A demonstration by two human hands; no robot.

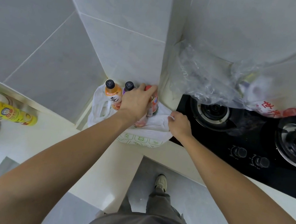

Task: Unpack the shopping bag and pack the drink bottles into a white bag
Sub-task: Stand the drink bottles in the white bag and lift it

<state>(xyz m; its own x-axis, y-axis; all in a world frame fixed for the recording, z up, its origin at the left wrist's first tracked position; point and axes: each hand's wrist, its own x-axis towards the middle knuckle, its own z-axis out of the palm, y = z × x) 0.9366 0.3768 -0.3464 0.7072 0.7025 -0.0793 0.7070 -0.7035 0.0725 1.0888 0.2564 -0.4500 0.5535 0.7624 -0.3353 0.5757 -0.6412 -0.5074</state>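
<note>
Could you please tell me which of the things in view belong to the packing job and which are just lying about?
Belonging to the job:
white bag
orange drink bottle
dark-capped bottle
red-capped bottle
clear shopping bag

Lying about:
gas hob
yellow bottle

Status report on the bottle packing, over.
Left hand grips red-capped bottle in white bag. Right hand pinches bag edge. Orange bottle already in. Nothing in the way.
</note>
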